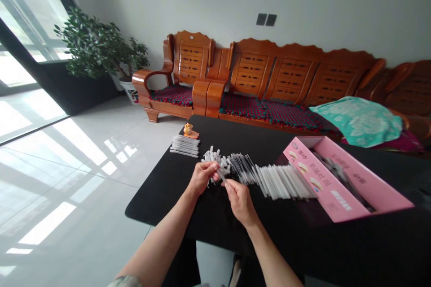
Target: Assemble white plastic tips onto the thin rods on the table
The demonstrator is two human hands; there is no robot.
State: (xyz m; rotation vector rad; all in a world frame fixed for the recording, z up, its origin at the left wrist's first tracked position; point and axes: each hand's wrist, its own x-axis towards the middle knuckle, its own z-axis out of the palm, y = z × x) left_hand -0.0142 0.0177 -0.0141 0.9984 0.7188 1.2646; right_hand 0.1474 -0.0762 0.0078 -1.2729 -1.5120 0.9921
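Over a black table, my left hand and my right hand meet around a small white plastic tube. The left fingers pinch its upper end, and the right fingertips hold its lower end. Just beyond my left hand lies a heap of short white plastic pieces. To the right, thin clear rods run into a row of white sleeved sticks. A neat bundle of white sticks lies further back.
A pink cardboard box holds dark items at the table's right. A small orange figurine stands at the far edge. Beyond the table are a wooden sofa, a teal cloth and a potted plant.
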